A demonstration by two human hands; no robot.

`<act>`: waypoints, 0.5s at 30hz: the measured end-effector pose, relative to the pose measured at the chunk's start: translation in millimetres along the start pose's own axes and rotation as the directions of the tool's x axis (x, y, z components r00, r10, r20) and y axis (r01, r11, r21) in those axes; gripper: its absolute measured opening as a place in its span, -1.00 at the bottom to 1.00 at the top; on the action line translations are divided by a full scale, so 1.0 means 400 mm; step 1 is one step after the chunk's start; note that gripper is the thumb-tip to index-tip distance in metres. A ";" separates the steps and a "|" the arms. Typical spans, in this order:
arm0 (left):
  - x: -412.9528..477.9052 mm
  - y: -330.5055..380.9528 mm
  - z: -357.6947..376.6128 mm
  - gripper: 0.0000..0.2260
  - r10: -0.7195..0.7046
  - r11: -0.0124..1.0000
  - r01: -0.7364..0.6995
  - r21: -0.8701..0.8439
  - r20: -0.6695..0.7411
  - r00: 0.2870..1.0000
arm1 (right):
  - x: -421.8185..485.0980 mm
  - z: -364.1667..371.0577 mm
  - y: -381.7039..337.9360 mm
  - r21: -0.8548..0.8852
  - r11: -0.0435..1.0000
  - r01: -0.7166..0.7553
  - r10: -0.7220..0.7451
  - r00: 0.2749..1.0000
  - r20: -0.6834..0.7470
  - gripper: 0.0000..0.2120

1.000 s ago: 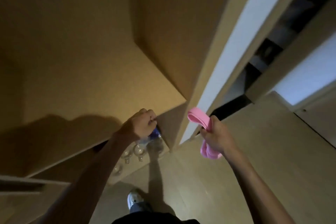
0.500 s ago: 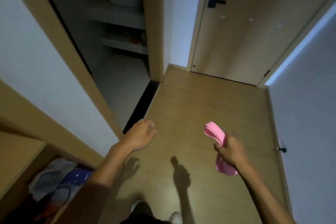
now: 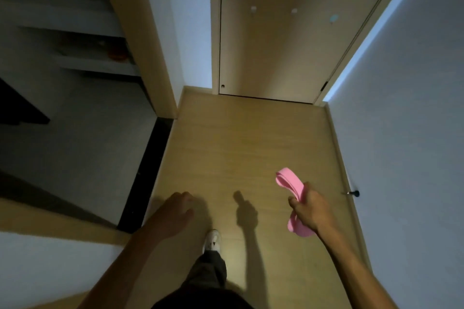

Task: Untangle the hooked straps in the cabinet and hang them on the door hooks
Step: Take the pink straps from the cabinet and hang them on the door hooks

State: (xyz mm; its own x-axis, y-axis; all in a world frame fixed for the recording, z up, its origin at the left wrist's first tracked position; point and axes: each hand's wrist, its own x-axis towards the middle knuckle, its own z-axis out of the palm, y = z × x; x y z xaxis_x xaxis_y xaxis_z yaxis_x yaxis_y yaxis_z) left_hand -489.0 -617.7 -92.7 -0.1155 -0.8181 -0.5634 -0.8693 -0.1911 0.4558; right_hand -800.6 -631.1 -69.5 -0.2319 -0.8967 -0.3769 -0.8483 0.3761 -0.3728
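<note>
Pink strap (image 3: 288, 182) is being gripped in the right hand (image 3: 310, 211), its length pointing toward the door hooks (image 3: 253, 9) well ahead; the left hand (image 3: 175, 211) is being held relaxed, empty.

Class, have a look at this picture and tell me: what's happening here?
A person faces a closed door at the end of a hallway, one foot forward. Their right grip holds a folded pink strap; the left grip is relaxed and empty. The small hooks on the door carry nothing yet.
</note>
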 end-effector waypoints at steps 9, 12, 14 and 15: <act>0.320 0.115 -0.154 -0.62 0.017 0.999 -0.019 0.043 0.051 0.999 | 0.245 -0.072 0.016 0.014 0.994 -0.113 0.111 0.991 0.073 -0.73; 0.435 0.212 -0.214 -0.59 0.058 0.997 -0.061 0.057 0.064 0.996 | 0.322 -0.098 0.066 0.031 0.984 -0.176 0.172 0.981 0.084 -0.79; 0.510 0.283 -0.253 -0.51 0.093 0.992 -0.099 0.076 0.078 0.993 | 0.394 -0.118 0.098 0.056 0.977 -0.208 0.201 0.974 0.103 -0.85; 0.552 0.314 -0.270 -0.55 0.104 0.990 -0.110 0.088 0.073 0.992 | 0.435 -0.133 0.107 0.066 0.972 -0.225 0.217 0.969 0.115 -0.85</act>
State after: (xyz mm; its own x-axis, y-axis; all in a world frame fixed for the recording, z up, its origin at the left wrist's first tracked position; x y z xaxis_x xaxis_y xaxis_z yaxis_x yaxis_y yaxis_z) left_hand -571.8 -880.8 -85.5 -0.2401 -0.7921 -0.5612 -0.8899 -0.0514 0.4532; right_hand -902.8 -783.4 -106.0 -0.3541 -0.7610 -0.5436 -0.7411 0.5829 -0.3331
